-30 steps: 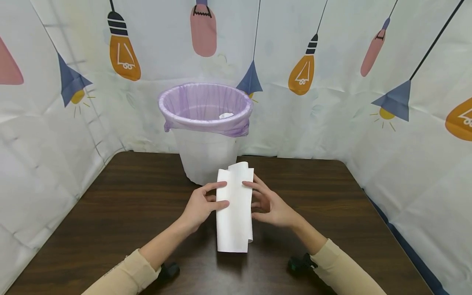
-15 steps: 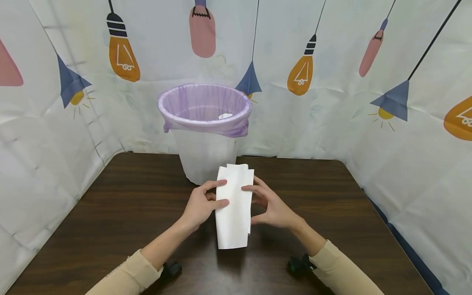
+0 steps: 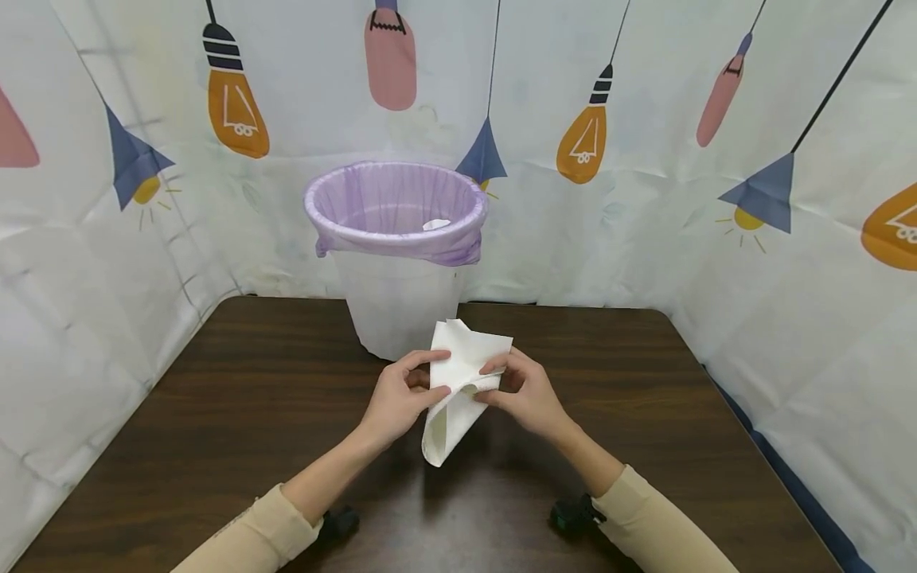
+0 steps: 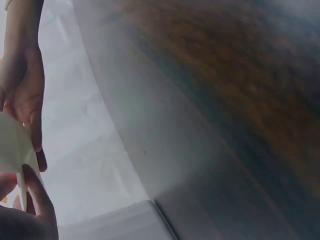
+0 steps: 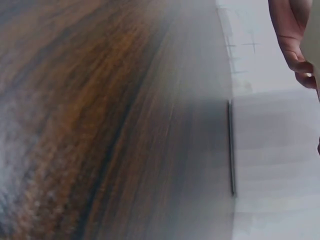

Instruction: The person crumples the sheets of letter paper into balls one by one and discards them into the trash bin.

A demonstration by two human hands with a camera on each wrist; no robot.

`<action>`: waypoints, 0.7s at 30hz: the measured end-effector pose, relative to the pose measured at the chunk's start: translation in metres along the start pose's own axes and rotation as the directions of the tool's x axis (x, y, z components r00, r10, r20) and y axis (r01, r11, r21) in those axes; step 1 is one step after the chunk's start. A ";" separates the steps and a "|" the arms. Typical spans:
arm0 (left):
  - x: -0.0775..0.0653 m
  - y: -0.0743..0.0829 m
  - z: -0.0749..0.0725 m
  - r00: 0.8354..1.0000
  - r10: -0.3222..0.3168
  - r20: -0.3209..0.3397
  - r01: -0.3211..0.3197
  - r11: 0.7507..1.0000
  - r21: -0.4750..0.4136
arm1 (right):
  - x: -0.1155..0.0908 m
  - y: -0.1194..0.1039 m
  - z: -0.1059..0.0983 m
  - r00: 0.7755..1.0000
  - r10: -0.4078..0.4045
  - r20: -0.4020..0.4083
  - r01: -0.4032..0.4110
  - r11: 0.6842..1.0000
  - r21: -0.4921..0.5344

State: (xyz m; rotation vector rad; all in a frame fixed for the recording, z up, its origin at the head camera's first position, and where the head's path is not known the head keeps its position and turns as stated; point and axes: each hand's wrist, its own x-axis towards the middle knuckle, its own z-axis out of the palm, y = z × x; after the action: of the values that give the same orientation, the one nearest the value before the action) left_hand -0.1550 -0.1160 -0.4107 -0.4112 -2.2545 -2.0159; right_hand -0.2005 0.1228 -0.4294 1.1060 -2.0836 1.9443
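Observation:
A white sheet of paper (image 3: 466, 358), folded and creased, is held up over the dark table in the head view. My left hand (image 3: 403, 394) pinches its left side between thumb and fingers. On the opposite side, my right hand (image 3: 526, 394) pinches the paper and bunches its middle inward. The lower part curls into a loose open fold. In the left wrist view the paper (image 4: 14, 145) appears at the left border with both hands around it. Only a strip of the paper (image 5: 312, 40) shows at the right border of the right wrist view.
Behind the hands stands a white bin (image 3: 401, 298) with a purple liner (image 3: 397, 239) folded over its rim. A small white piece (image 3: 436, 225) lies inside it. The brown wooden table (image 3: 251, 398) reaches back to a patterned white curtain (image 3: 645, 239).
The paper has gone from a flat, upright folded strip to a bent, crumpled shape. My right hand has turned inward and now squeezes it; its lower end has swung up.

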 end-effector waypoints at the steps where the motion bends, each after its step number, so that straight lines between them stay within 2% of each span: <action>1: 0.000 0.000 -0.001 1.000 0.002 0.014 -0.002 1.000 -0.011 | 0.001 0.001 0.000 1.000 -0.002 -0.016 0.002 1.000 0.013; 4: -0.001 -0.002 -0.004 0.996 0.037 0.078 -0.032 0.997 -0.067 | 0.002 0.001 -0.002 0.998 -0.009 -0.068 0.011 0.999 0.030; 7: -0.001 -0.004 -0.008 0.978 0.127 0.166 -0.099 0.981 -0.167 | 0.004 0.001 -0.004 0.992 -0.013 -0.126 0.015 1.000 0.011; 9: -0.001 -0.005 -0.011 0.951 0.203 0.234 -0.140 0.956 -0.257 | 0.005 -0.001 -0.005 0.986 -0.009 -0.167 0.007 1.000 -0.008; 11: 0.000 -0.006 -0.012 0.916 0.272 0.294 -0.169 0.928 -0.333 | 0.007 -0.001 -0.006 0.979 -0.003 -0.205 -0.003 1.000 -0.029; 13: 0.001 -0.006 -0.011 0.887 0.324 0.328 -0.190 0.906 -0.379 | 0.009 -0.001 -0.007 0.973 -0.001 -0.231 -0.007 0.999 -0.035; 14: 0.001 -0.006 -0.010 0.881 0.336 0.333 -0.193 0.898 -0.395 | 0.009 -0.002 -0.007 0.971 -0.003 -0.238 -0.006 0.999 -0.037; 16: 0.001 -0.006 -0.008 0.887 0.341 0.311 -0.208 0.897 -0.390 | 0.011 -0.002 -0.007 0.971 -0.008 -0.240 0.000 1.000 -0.032; 21: 0.001 -0.003 -0.003 0.936 0.282 0.208 -0.207 0.924 -0.322 | 0.011 -0.005 -0.006 0.975 -0.032 -0.218 0.029 0.999 -0.017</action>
State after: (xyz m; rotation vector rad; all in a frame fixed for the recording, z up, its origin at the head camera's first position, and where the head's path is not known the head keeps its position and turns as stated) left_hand -0.1568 -0.1194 -0.4128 -0.9774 -1.8941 -2.2725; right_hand -0.2080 0.1237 -0.4186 0.8709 -1.9498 1.9356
